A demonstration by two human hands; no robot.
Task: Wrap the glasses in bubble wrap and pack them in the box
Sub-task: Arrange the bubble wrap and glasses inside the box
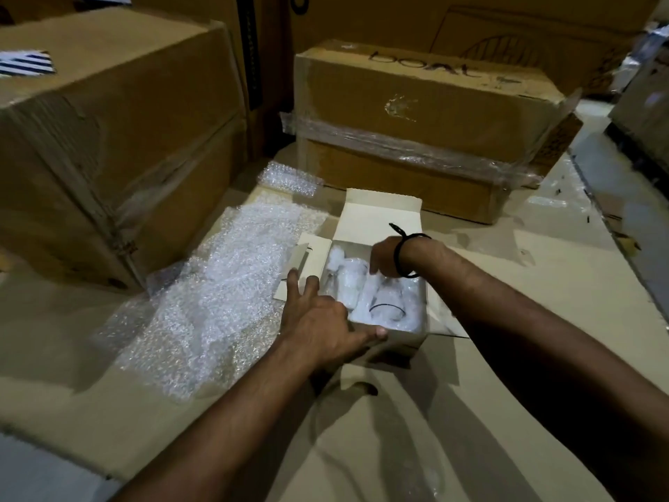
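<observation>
The left hand (318, 320) is laid spread on the near left corner of a small white box (398, 338), with the thumb along its near wall. The box is set open on a cardboard surface (506, 356). Glasses (383, 302) wrapped in bubble wrap are packed inside; their number cannot be told. The right hand (385, 259) is lowered into the box, its fingertips hidden, so any pinch cannot be told. A bubble wrap sheet (224, 284) is spread just left. A taped carton (416, 114) is seen behind.
</observation>
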